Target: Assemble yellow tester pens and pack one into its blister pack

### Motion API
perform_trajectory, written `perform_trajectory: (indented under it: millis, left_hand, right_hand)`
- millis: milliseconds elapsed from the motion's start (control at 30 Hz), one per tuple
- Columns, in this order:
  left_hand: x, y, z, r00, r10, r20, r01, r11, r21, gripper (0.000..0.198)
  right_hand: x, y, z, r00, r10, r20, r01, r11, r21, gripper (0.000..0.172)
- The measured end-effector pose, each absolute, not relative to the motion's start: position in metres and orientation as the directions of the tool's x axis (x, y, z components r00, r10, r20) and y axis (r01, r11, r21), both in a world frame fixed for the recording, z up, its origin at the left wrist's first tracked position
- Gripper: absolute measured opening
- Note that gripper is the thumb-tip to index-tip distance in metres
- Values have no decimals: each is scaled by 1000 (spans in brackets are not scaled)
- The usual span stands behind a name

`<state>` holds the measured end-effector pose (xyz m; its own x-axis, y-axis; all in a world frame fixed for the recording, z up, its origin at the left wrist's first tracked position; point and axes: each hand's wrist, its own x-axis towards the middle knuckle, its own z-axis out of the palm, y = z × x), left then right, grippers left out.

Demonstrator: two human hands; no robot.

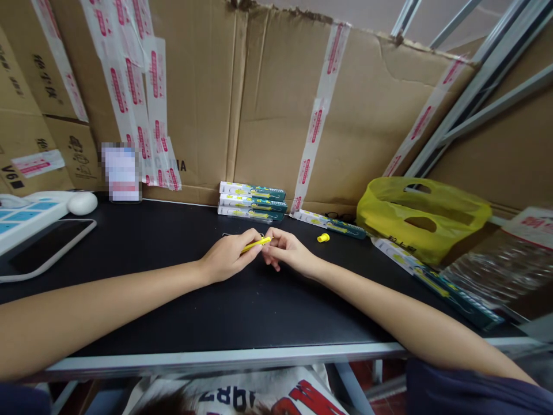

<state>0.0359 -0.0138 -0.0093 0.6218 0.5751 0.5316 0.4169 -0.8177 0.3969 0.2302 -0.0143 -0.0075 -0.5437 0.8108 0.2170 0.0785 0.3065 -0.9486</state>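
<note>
One yellow stick (256,244): gripping it between thumb and fingers of left hand (228,253), directly in front of stack (252,203) of boxes. Can see right hand (290,253) just beside, in front of stack and slightly to its right, with fingers curled and thumb near index finger at stick's tip; cannot tell whether closed on it.

On black table (259,328), in front of stack and to its right, yellow piece (323,237). Just right of stack, loose box (330,223); farther right of stack and nearer, second box (436,282). Well right of stack, yellow bag (380,207). Left of stack, upright phone (124,176); far left of stack, flat phone (47,248) beside power strip (52,210). Behind stack, cardboard (194,104).
</note>
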Motion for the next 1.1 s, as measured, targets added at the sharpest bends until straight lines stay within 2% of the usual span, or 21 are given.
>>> perform_trajectory:
  millis: [167, 500, 767, 1100]
  left_hand:
    - [37, -14, -9, 606, 561, 564, 386, -827, 409, 15]
    - [39, -8, -12, 531, 600, 598, 426, -799, 424, 20]
    - [39, -9, -11, 576, 582, 574, 392, -813, 431, 17]
    - [38, -8, -12, 630, 546, 552, 394, -837, 380, 17]
  right_hand:
    - [229, -16, -9, -549, 809, 210, 46, 279, -959, 33]
    - [229, -16, -9, -514, 832, 210, 82, 291, -953, 34]
    - [227, -17, -11, -547, 817, 186, 154, 317, -936, 37]
    - [228, -16, -15, -577, 791, 202, 215, 386, -897, 36]
